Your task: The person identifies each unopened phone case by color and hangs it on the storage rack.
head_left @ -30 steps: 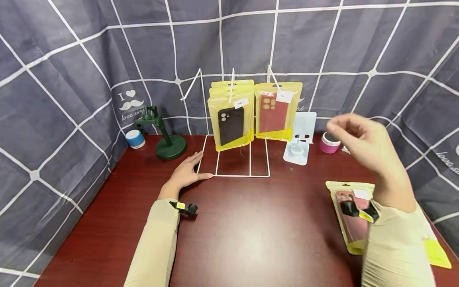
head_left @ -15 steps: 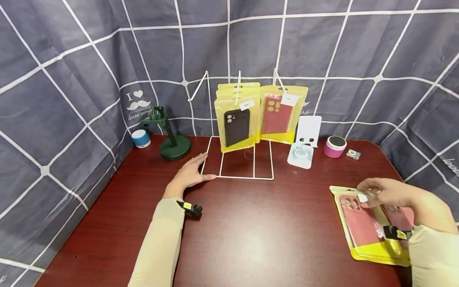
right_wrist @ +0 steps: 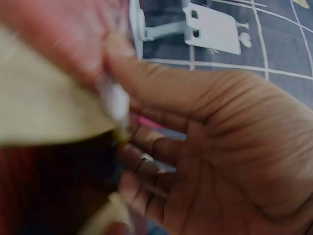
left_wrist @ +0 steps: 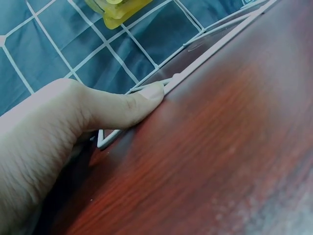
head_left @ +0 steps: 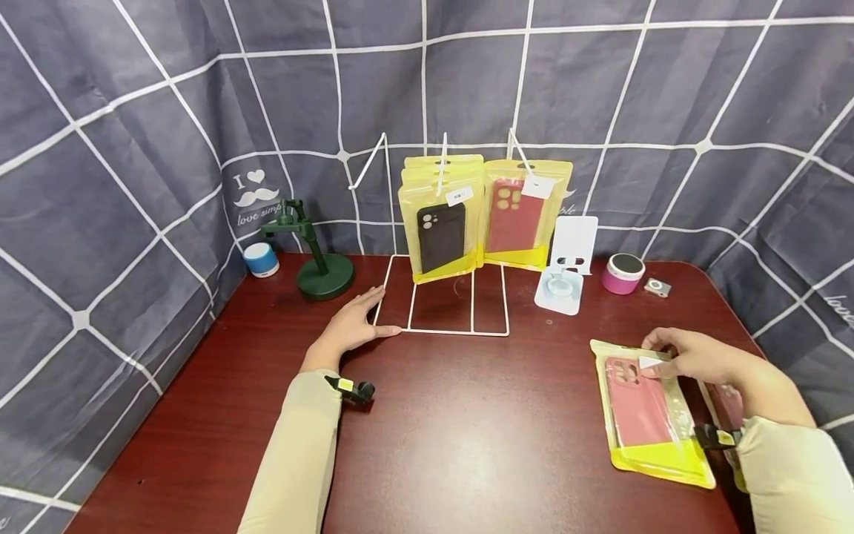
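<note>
In the head view, my left hand [head_left: 350, 324] rests at the front left corner of the white wire rack [head_left: 440, 332], fingers along its side. Its thumb [left_wrist: 146, 95] lies straight on the front wire in the left wrist view. At the right, my right hand [head_left: 700, 362] pinches the top edge of a yellow-edged phone case package [head_left: 640, 408], with a pink case inside and a white label. The right wrist view shows the thumb [right_wrist: 161, 88] on the package's face, the fingers behind. A second package [head_left: 727, 404] lies partly hidden under my right wrist.
Phone case packages hang on the rack: black in front on the middle hook [head_left: 440, 230], pink on the right hook [head_left: 517, 215]. A green stand [head_left: 325, 276] and blue cylinder [head_left: 261, 259] stand left. A white phone stand [head_left: 572, 241], pink cylinder [head_left: 623, 274] and small silver gadget [head_left: 657, 288] stand right.
My right hand came down from above the table to the packages, took hold of the top one and drew it slightly left. My left hand stays at the rack corner.
</note>
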A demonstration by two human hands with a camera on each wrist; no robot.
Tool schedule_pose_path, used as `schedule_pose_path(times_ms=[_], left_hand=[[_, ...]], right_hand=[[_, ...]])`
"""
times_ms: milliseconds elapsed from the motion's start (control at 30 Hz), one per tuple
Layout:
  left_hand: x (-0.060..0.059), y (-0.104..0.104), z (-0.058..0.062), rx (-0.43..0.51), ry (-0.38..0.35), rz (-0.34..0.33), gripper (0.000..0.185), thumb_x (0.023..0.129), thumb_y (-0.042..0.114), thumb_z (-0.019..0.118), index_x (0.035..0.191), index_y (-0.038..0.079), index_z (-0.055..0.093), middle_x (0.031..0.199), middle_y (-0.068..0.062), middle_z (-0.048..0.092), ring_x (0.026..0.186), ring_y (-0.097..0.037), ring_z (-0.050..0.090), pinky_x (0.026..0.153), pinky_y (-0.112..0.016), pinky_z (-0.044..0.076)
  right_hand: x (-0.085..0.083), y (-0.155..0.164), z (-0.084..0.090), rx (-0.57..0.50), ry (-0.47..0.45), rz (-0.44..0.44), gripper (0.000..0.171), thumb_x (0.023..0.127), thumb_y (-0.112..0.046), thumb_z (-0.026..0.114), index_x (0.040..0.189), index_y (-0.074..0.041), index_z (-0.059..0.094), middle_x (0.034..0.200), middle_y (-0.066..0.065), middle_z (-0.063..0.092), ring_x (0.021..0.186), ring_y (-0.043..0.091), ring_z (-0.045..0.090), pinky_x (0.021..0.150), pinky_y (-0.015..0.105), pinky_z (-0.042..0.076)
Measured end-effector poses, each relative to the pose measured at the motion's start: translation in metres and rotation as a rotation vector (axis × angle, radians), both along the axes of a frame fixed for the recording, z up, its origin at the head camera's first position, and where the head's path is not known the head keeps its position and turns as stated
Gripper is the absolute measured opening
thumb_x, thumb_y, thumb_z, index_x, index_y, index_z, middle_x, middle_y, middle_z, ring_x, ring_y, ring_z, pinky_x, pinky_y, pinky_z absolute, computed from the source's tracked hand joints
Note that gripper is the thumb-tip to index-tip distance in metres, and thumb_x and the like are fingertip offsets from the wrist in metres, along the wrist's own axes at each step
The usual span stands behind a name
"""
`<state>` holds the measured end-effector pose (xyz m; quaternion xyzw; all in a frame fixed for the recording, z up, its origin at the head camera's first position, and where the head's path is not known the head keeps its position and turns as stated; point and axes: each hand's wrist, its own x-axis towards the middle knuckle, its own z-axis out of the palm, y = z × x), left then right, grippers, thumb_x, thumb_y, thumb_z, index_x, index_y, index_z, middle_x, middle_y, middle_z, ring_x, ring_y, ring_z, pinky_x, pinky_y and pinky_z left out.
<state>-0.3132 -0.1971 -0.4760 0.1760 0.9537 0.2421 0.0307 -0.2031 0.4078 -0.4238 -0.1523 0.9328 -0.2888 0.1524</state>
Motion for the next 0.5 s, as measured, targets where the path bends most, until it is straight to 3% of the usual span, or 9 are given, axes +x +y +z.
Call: schedule_pose_path(times_ms=[167,300,400,500], left_hand=[[-0.001,0.000,-0.001,0.000,0.006,0.008,0.107,0.076,0.074,0.070,0.160,0.020,0.032,0.165,-0.001,0.026,0.151,-0.035,0.022,0.121,-0.050,0.021],[-0.001,0.000,-0.001,0.000,0.000,0.015,0.108,0.076,0.075,0.070,0.160,0.020,0.032,0.165,-0.002,0.025,0.151,-0.035,0.021,0.121,-0.049,0.021],[0.000,0.000,-0.001,0.005,-0.002,0.019,0.108,0.075,0.076,0.070,0.160,0.020,0.032,0.165,-0.002,0.025,0.152,-0.033,0.020,0.122,-0.048,0.020],[0.000,0.000,0.000,0.007,-0.003,0.018,0.109,0.074,0.076,0.070,0.160,0.020,0.032,0.165,-0.002,0.026,0.152,-0.032,0.020,0.122,-0.048,0.020]], right_hand=[[-0.004,-0.014,-0.009,-0.081,0.104,0.037,0.009,0.093,-0.011,0.070,0.099,-0.012,0.063,0.080,-0.003,0.062,0.071,0.008,0.057,0.063,0.025,0.047],[-0.010,-0.028,-0.018,-0.121,0.200,-0.018,0.005,0.096,-0.014,0.068,0.099,-0.017,0.064,0.077,-0.004,0.063,0.069,0.009,0.057,0.062,0.025,0.045],[-0.014,-0.038,-0.028,-0.239,0.155,-0.106,0.011,0.098,-0.022,0.068,0.105,-0.014,0.064,0.079,0.000,0.065,0.068,0.013,0.061,0.061,0.026,0.050],[-0.017,-0.045,-0.035,-0.417,0.054,-0.143,0.022,0.100,-0.020,0.065,0.114,-0.005,0.060,0.084,0.006,0.069,0.068,0.018,0.067,0.061,0.030,0.056]])
